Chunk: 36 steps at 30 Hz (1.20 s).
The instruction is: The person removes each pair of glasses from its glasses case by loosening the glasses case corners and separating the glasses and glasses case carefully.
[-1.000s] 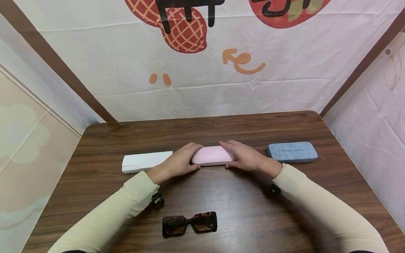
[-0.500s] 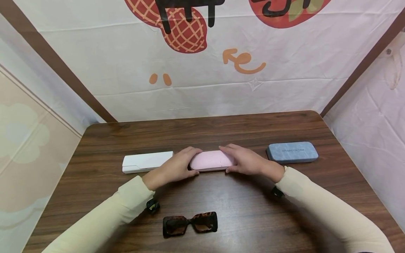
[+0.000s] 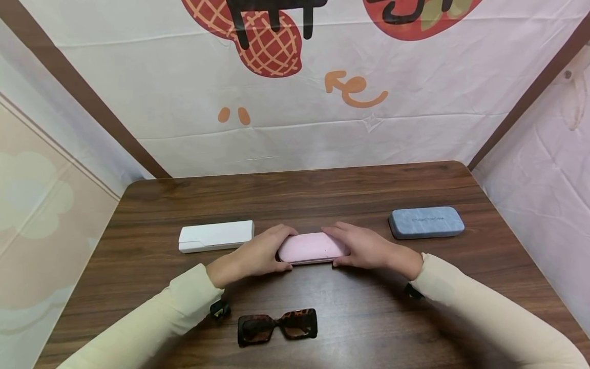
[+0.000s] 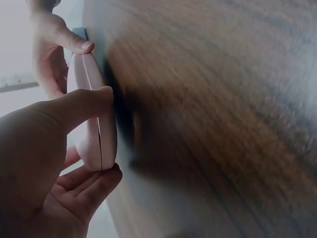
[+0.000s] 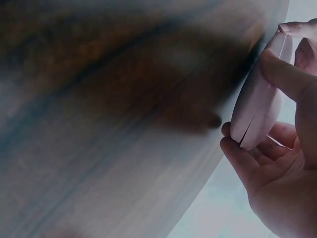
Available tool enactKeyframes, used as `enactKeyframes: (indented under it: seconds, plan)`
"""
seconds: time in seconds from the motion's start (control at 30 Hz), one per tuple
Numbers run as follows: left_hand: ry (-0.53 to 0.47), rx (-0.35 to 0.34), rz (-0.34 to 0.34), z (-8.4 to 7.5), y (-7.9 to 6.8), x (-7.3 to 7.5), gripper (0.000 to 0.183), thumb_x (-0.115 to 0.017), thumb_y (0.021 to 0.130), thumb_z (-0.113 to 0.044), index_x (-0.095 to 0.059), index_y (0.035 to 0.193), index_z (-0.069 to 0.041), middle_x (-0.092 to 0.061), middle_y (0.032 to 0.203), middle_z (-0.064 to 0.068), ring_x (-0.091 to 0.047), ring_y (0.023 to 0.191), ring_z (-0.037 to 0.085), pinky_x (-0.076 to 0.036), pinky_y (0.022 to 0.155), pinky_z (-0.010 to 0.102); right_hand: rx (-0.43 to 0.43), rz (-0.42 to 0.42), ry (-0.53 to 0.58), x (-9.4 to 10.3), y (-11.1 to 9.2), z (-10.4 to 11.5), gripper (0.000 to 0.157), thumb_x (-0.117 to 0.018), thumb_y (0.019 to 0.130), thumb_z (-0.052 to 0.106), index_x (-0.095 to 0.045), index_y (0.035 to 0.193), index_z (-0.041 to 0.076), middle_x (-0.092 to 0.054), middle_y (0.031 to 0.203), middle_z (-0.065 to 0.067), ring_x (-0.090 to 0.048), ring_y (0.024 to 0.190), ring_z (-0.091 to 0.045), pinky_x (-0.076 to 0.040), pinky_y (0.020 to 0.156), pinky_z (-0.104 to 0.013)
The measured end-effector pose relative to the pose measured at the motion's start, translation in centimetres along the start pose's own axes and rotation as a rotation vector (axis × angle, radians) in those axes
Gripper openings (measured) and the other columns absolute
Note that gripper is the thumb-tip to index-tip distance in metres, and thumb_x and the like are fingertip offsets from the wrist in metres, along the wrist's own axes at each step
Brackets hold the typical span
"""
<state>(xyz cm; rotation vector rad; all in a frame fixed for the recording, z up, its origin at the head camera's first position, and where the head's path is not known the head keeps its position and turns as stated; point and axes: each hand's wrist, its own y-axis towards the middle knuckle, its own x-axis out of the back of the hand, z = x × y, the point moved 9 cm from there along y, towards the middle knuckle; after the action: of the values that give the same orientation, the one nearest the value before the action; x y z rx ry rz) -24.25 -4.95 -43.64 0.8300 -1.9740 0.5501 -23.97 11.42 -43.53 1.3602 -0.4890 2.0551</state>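
A closed pink glasses case (image 3: 313, 248) lies lengthwise between both hands in the middle of the table. The left hand (image 3: 258, 252) grips its left end, thumb on the near side and fingers round the far side. At the other end the right hand (image 3: 366, 247) holds it the same way. In the left wrist view, the seam of the pink case (image 4: 91, 124) shows as a thin line, with the thumb across it. The right wrist view shows the case (image 5: 257, 109) between thumb and fingers. Sunglasses (image 3: 277, 327) with a tortoiseshell frame lie nearer the person.
On the wooden table (image 3: 295, 195), a white case (image 3: 215, 236) lies left of the left hand, close to its wrist. A blue case (image 3: 426, 222) with lettering on its top lies to the right. A printed cloth (image 3: 295, 143) hangs behind the far edge.
Both hands have brought the pink glasses case toward the person, keeping hold of its two ends. The sunglasses, white case and blue case have stayed where they were.
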Motion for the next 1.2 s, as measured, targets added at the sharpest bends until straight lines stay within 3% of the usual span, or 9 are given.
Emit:
enactKeyframes:
  seconds: [0.2, 0.57, 0.9, 1.1, 1.2]
  plan:
    - [0.008, -0.021, 0.004, -0.4, -0.2, -0.4, 0.065, -0.087, 0.082, -0.023, -0.054, 0.133, -0.003, -0.059, 0.127, 0.010, -0.058, 0.116, 0.020, -0.050, 0.097, 0.041, 0.013, -0.002, -0.021, -0.2, -0.4, 0.4, 0.077, -0.084, 0.085, 0.033, -0.050, 0.146, 0.001, -0.059, 0.130, -0.009, -0.062, 0.107, -0.017, -0.054, 0.087, -0.040]
    - [-0.002, -0.041, -0.008, -0.6, -0.3, -0.5, 0.066, -0.087, 0.081, -0.021, -0.053, 0.133, -0.001, -0.059, 0.127, 0.011, -0.056, 0.119, 0.023, -0.048, 0.100, 0.042, -0.006, -0.008, -0.044, -0.3, -0.9, 0.5, 0.079, -0.084, 0.084, 0.037, -0.050, 0.147, 0.002, -0.057, 0.134, -0.012, -0.059, 0.116, -0.023, -0.053, 0.090, -0.043]
    - [0.005, -0.023, -0.017, -0.7, 0.1, -0.7, 0.062, -0.088, 0.078, -0.020, -0.057, 0.129, -0.001, -0.059, 0.119, 0.008, -0.056, 0.110, 0.020, -0.049, 0.094, 0.040, -0.005, -0.012, -0.041, 0.0, -0.7, 0.4, 0.077, -0.086, 0.083, 0.035, -0.055, 0.143, 0.000, -0.059, 0.121, -0.007, -0.057, 0.097, -0.014, -0.052, 0.083, -0.035]
    - [0.023, -0.015, -0.029, -0.9, 0.4, -0.5, 0.063, -0.090, 0.073, -0.017, -0.058, 0.124, -0.001, -0.058, 0.114, 0.007, -0.056, 0.105, 0.021, -0.049, 0.092, 0.040, -0.050, -0.027, 0.040, 0.3, -0.1, 0.0, 0.069, -0.091, 0.076, 0.035, -0.061, 0.131, 0.006, -0.065, 0.121, -0.005, -0.062, 0.108, -0.017, -0.052, 0.091, -0.039]
    - [0.025, -0.020, -0.042, -1.0, 0.4, -0.4, 0.063, -0.090, 0.071, -0.016, -0.058, 0.122, 0.000, -0.058, 0.113, 0.008, -0.056, 0.107, 0.023, -0.048, 0.093, 0.041, -0.058, -0.026, 0.041, 0.3, 0.1, -0.2, 0.063, -0.091, 0.075, 0.037, -0.065, 0.125, 0.008, -0.067, 0.116, -0.002, -0.064, 0.105, -0.016, -0.053, 0.089, -0.038]
